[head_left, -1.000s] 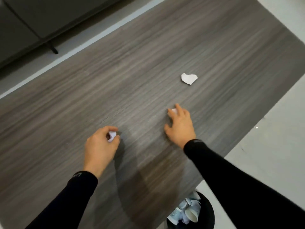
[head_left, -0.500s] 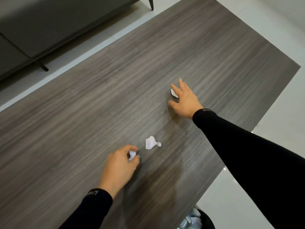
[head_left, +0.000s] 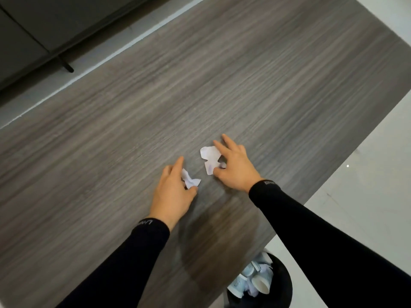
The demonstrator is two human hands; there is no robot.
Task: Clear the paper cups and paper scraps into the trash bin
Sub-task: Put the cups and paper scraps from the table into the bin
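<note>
Two pinches on the table (head_left: 266, 85): small scrap (head_left: 190, 181) in left hand (head_left: 172, 194), larger scrap (head_left: 209, 155) in right hand (head_left: 235, 172).

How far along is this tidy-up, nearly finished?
Nearly. Paper cups already sit in the trash bin. The left hand pinches a crumpled scrap and the right hand pinches a larger scrap, both on the table. Left: dropping both scraps into the bin.
</note>
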